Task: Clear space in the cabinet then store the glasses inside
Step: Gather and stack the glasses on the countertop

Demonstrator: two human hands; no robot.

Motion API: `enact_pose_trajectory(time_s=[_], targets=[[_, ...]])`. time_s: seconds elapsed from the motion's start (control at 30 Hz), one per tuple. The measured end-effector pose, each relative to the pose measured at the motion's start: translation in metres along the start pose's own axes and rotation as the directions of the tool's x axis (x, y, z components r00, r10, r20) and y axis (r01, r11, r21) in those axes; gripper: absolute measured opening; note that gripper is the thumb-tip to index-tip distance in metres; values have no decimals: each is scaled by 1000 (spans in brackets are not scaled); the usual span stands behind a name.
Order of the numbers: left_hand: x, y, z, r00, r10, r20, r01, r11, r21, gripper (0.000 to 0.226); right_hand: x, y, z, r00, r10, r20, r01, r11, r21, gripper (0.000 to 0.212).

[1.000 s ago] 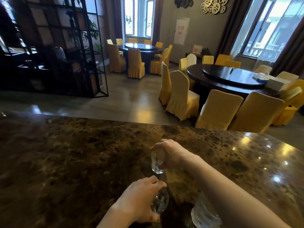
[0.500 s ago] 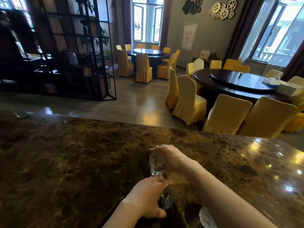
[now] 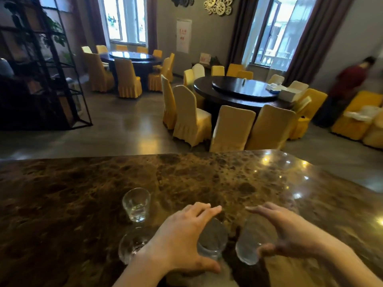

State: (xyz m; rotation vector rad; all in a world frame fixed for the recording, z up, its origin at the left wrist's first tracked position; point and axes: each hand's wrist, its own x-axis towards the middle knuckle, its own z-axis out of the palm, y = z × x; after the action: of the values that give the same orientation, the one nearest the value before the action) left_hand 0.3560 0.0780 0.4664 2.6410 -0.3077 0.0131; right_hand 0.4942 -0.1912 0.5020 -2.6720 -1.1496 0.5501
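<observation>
Both hands have left the small stemmed glasses they held before and now reach over two tumblers. Left hand (image 3: 182, 239) is spread open over a glass (image 3: 212, 238), thumb near its base, grip not yet closed. Right hand (image 3: 290, 235) curves open around another glass (image 3: 248, 243). Two more glasses stand on the marble counter (image 3: 62, 204): one upright, far left (image 3: 136, 204), one near left (image 3: 129, 248), partly hidden by the left wrist. Beyond are yellow chairs (image 3: 187, 114) around a round table (image 3: 238, 90).

Clear glasses (image 3: 136, 204) on mottled brown marble counter (image 3: 83, 193) (yellow-covered chairs (image 3: 232, 129) behind)
</observation>
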Motion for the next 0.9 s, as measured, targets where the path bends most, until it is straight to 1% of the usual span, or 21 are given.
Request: enact_pose_trajectory(time_s=[0.07, 0.13, 0.2, 0.3, 0.43, 0.53, 0.67, 0.77, 0.9], targets=[[7, 1, 7, 1000, -2, 22, 1, 998, 67, 109, -2, 5, 10, 999, -18, -26, 19, 999, 40, 98], [13, 2, 12, 1000, 2, 24, -4, 994, 105, 99, -3, 6, 17, 996, -30, -83, 37, 996, 79, 95], [16, 1, 13, 1000, -10, 16, 8, 993, 116, 90, -5, 4, 20, 992, -32, -124, 45, 993, 108, 92], [22, -7, 7, 998, -68, 6, 67, 993, 98, 85, -8, -3, 21, 989, -57, -134, 72, 992, 108, 89], [35, -35, -20, 986, -165, -27, 165, 986, 30, 82, -8, -28, 17, 988, -133, -83, 139, 987, 76, 92], [54, -55, -42, 976, -198, -90, 205, 976, 71, 81, 2, -58, 19, 980, -182, -82, 186, 981, 51, 94], [73, -78, -55, 953, -253, -168, 274, 955, 116, 86, 30, -96, 33, 960, -249, -125, 252, 968, 8, 92], [79, -88, -55, 944, -280, -177, 305, 942, 139, 87, 49, -113, 43, 951, -256, -171, 264, 964, 25, 92], [79, -94, -49, 941, -291, -172, 314, 942, 123, 86, 65, -126, 48, 951, -241, -192, 249, 968, 18, 95]])
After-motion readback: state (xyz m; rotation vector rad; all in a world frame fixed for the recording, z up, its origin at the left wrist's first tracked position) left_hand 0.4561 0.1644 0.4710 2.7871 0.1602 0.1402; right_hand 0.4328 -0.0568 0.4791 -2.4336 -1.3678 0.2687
